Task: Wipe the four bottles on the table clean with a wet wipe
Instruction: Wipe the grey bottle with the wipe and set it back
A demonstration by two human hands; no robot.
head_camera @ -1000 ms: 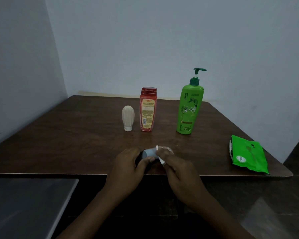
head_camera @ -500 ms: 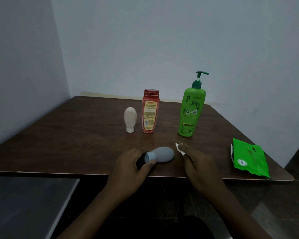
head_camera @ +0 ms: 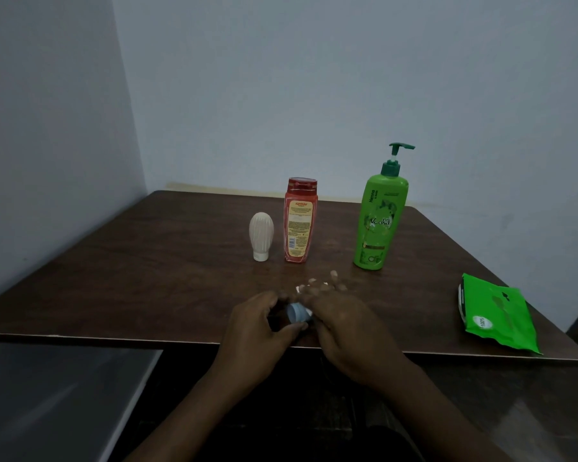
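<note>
A small grey-blue bottle lies on its side near the front edge of the brown table. My left hand grips its cap end. My right hand covers the bottle's body and holds a white wet wipe against it; only bits of the wipe show. Further back stand a ribbed cream bottle on its cap, a red bottle and a tall green pump bottle.
A green pack of wet wipes lies at the table's right front corner. Pale walls close the table in at the back and left. A grey surface sits lower at the front left.
My right hand, which had drawn away to the right with the wipe, has come back over the small bottle and covers it. My left hand has stayed on the cap end.
</note>
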